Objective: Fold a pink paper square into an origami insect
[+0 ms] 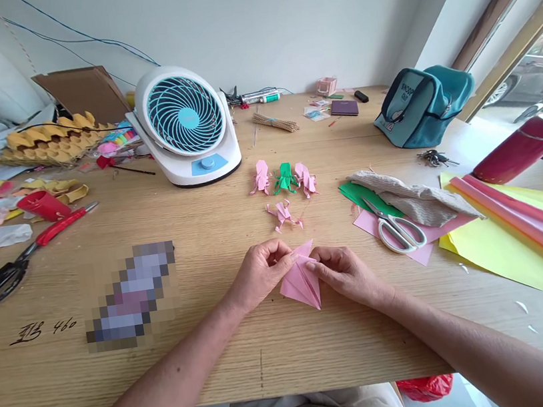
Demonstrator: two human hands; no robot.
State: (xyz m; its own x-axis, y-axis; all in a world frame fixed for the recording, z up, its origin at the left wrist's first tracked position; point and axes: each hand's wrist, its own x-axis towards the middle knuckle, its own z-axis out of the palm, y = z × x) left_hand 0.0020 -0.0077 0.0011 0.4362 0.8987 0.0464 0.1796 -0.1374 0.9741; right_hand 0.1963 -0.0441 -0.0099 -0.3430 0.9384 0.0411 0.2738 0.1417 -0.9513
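Wood-topped table [234,370], pale wall [277,27] behind it across the top of the frame.

Nearest, just below centre of frame: folded pink paper [301,287], held above the table, one corner pointing down, another up. Left hand [263,268]: thumb and forefinger pinched on the paper's upper left edge. Right hand [344,273]: thumb flat on the paper's upper right face, fingers curled behind; narrow grip.

Lower left: pixelated patch [132,294], object beneath not identifiable; handwriting [41,330] on the wood beside it.

Right of the hands: white-handled scissors [380,215] lying across pink sheet [423,255] and green sheet [353,193], next to grey cloth [409,194]. Far right: yellow sheets [493,270].

Beyond the hands, frame centre: one pink figure [283,213], legs splayed; behind it a row of three, green figure [286,176] between two pink ones. Red flask [521,148] on its side, right of frame; keys [437,158] near it.

Farther: fan [186,118] upper left of centre, teal bag [424,108] upper right. Bundle of sticks [275,122] between them.
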